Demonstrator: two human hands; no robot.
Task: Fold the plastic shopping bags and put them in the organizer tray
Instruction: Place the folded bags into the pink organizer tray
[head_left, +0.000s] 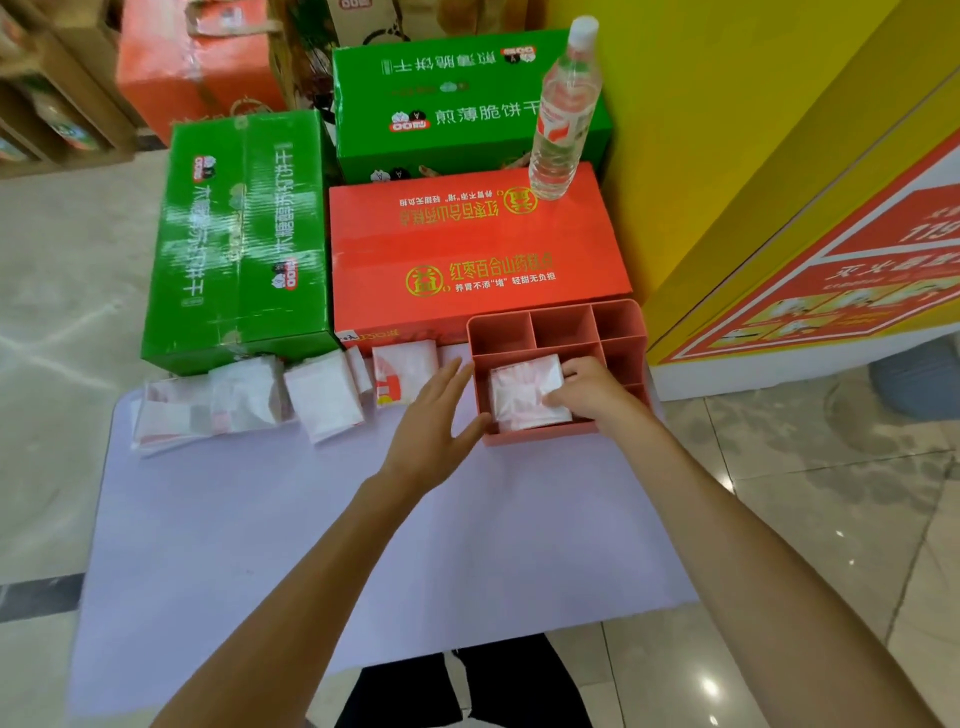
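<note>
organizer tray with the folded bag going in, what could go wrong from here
1. The organizer tray sits at the table's right edge; the right hand pressing the folded bag could nudge it off, though the left hand braces its left wall.
2. Springy plastic may puff open once released and rise above the compartment.
3. The water bottle stands on the red box just behind the tray; reaching for the rear compartments might topple it.

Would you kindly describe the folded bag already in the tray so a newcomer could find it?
Find the pink plastic organizer tray before the red cardboard box. In its large near compartment lies a folded white plastic bag, under the right hand. It alone lies inside the tray.
</note>
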